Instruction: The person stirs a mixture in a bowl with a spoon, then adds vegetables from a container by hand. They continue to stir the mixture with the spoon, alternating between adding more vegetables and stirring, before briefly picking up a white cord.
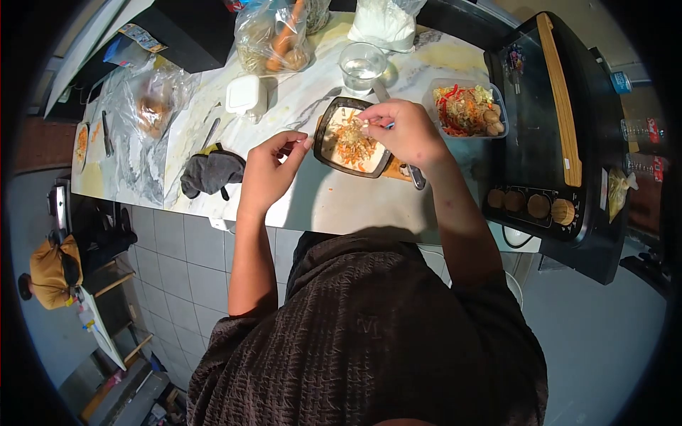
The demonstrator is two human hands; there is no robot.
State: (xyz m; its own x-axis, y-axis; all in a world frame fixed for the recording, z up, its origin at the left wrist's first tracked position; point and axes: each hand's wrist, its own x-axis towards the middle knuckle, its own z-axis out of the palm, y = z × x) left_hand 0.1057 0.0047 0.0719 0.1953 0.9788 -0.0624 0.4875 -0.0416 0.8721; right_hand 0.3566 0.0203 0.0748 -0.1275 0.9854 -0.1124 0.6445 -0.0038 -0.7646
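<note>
A dark square dish [317, 145] holds a creamy white mixture topped with shredded orange and pale vegetables [353, 145]. Over its right part, my right hand [405, 131] is closed in a pinch, fingertips just above the shreds; what they grip is too small to name. Left of the dish, my left hand [273, 167] has thumb and forefinger pressed together near the rim, and anything between them is hidden. Beneath the dish's lower right side shows a wooden board [394, 170], with a dark handle [418, 179] lying beside it.
A clear tub of chopped vegetables [465, 110] sits right, by a black oven [533, 128]. Behind the dish are a clear bowl [362, 67] and a bag of white powder [386, 25]. A white container [245, 97] and grey cloth [212, 174] lie left. A person [53, 273] sits far left.
</note>
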